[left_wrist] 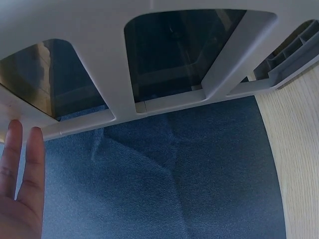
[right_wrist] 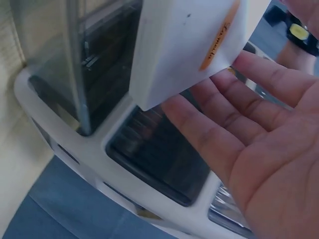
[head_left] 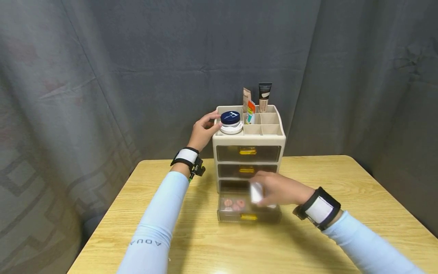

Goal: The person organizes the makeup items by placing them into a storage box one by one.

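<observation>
A cream cosmetics organizer (head_left: 249,140) stands on the table. My left hand (head_left: 204,131) rests on its upper left edge, thumb near a dark-blue-lidded jar (head_left: 230,118); in the left wrist view, two straight fingers (left_wrist: 33,169) show by the side wall. My right hand (head_left: 273,187) pinches a small white box (right_wrist: 184,50) with an orange lettered strip, above the pulled-out bottom drawer (head_left: 249,217). Several round pinkish pieces (head_left: 236,205) lie at the drawer's left. The right hand is blurred in the head view and hides part of the drawer.
The jar sits on a white round case (head_left: 231,129). Small tubes, including a black-and-beige one (head_left: 264,97) and an orange-and-white one (head_left: 250,113), stand in the top compartments. Two upper drawers (head_left: 248,153) are closed. Grey curtain (head_left: 191,57) hangs behind the wooden table (head_left: 137,213).
</observation>
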Demonstrator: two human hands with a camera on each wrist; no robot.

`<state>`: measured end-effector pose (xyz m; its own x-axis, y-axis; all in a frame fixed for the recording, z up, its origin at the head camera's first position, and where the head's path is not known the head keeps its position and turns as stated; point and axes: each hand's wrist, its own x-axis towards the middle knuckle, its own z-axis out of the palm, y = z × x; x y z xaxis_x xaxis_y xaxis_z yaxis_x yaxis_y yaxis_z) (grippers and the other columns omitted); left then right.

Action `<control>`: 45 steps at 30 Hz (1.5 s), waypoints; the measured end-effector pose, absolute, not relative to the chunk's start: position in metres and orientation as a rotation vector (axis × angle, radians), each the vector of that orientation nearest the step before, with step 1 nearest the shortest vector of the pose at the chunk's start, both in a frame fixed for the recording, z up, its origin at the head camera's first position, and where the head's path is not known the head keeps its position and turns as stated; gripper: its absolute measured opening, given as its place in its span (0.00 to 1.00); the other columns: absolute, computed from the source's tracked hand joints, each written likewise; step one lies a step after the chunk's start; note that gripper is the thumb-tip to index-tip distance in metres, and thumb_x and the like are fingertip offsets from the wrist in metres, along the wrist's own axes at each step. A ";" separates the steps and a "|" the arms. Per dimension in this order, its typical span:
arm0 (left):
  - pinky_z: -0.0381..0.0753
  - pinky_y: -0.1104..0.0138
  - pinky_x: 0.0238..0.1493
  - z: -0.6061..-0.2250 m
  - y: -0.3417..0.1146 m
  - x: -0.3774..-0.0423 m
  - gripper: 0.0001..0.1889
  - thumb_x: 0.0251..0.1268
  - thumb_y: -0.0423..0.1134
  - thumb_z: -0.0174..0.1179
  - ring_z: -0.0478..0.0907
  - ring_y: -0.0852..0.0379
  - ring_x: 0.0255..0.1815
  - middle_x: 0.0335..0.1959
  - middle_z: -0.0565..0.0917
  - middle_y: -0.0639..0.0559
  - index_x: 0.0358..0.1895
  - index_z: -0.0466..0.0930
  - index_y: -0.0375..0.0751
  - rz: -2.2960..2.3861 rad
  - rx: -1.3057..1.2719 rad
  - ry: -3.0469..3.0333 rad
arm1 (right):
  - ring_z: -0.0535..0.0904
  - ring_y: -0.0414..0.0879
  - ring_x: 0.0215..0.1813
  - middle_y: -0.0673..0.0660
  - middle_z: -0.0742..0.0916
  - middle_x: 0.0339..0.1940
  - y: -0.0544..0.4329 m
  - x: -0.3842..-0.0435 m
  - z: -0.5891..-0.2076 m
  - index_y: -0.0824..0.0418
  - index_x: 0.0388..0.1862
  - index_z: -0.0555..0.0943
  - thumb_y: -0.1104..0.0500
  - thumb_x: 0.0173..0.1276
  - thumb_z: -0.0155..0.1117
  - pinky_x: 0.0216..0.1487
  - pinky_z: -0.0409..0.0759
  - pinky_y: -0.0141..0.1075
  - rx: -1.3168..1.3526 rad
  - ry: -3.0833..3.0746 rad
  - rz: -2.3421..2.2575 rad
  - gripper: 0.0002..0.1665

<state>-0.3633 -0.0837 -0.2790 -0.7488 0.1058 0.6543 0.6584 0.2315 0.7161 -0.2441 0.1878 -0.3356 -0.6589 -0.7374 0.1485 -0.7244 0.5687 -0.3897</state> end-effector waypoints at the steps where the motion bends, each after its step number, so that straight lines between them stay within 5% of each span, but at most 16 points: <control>1: 0.75 0.60 0.47 -0.277 -0.083 -0.360 0.16 0.64 0.32 0.64 0.77 0.44 0.45 0.66 0.74 0.48 0.55 0.81 0.33 -1.540 -0.702 -2.036 | 0.77 0.41 0.37 0.53 0.81 0.44 0.187 -0.246 -0.338 0.67 0.56 0.79 0.60 0.47 0.78 0.34 0.79 0.31 -1.281 2.756 -0.659 0.35; 6: 0.76 0.62 0.44 -0.269 -0.080 -0.345 0.17 0.64 0.30 0.63 0.77 0.43 0.44 0.66 0.72 0.40 0.55 0.79 0.27 -1.543 -0.724 -2.025 | 0.76 0.40 0.35 0.53 0.80 0.43 0.183 -0.253 -0.351 0.68 0.58 0.77 0.59 0.47 0.78 0.33 0.78 0.30 -1.217 2.769 -0.597 0.38; 10: 0.75 0.67 0.43 -0.274 -0.081 -0.354 0.17 0.64 0.32 0.64 0.78 0.48 0.43 0.66 0.73 0.46 0.55 0.80 0.31 -1.535 -0.698 -2.045 | 0.76 0.41 0.35 0.53 0.80 0.43 0.181 -0.258 -0.359 0.69 0.58 0.77 0.59 0.45 0.79 0.33 0.77 0.31 -1.182 2.781 -0.544 0.39; 17: 0.76 0.65 0.44 -0.283 -0.085 -0.369 0.17 0.63 0.34 0.65 0.78 0.51 0.43 0.65 0.74 0.52 0.55 0.81 0.36 -1.543 -0.692 -2.035 | 0.74 0.40 0.33 0.46 0.78 0.36 0.183 -0.265 -0.376 0.60 0.46 0.82 0.61 0.43 0.78 0.31 0.76 0.31 -1.164 2.795 -0.444 0.27; 23: 0.75 0.67 0.42 -0.276 -0.083 -0.356 0.17 0.63 0.31 0.63 0.77 0.48 0.42 0.66 0.74 0.43 0.55 0.80 0.30 -1.539 -0.718 -2.017 | 0.74 0.38 0.34 0.41 0.78 0.32 0.185 -0.273 -0.390 0.50 0.36 0.81 0.64 0.44 0.77 0.34 0.76 0.33 -1.250 2.762 -0.410 0.20; 29: 0.74 0.67 0.42 -0.266 -0.081 -0.340 0.17 0.63 0.29 0.62 0.77 0.39 0.43 0.65 0.72 0.36 0.54 0.78 0.25 -1.548 -0.767 -2.000 | 0.75 0.39 0.35 0.42 0.79 0.34 0.185 -0.277 -0.398 0.51 0.38 0.83 0.69 0.43 0.74 0.36 0.76 0.33 -1.236 2.750 -0.357 0.22; 38: 0.73 0.70 0.40 -0.265 -0.083 -0.339 0.16 0.63 0.27 0.62 0.76 0.49 0.40 0.65 0.72 0.36 0.54 0.78 0.25 -1.537 -0.771 -1.998 | 0.76 0.42 0.34 0.47 0.80 0.34 0.181 -0.277 -0.401 0.56 0.40 0.83 0.71 0.41 0.72 0.34 0.77 0.34 -1.291 2.785 -0.240 0.23; 45: 0.73 0.70 0.40 -0.264 -0.082 -0.338 0.17 0.63 0.28 0.62 0.76 0.48 0.40 0.65 0.72 0.36 0.54 0.78 0.25 -1.532 -0.772 -2.008 | 0.77 0.44 0.34 0.48 0.81 0.34 0.179 -0.273 -0.399 0.58 0.43 0.83 0.69 0.41 0.75 0.35 0.78 0.36 -1.250 2.814 -0.192 0.25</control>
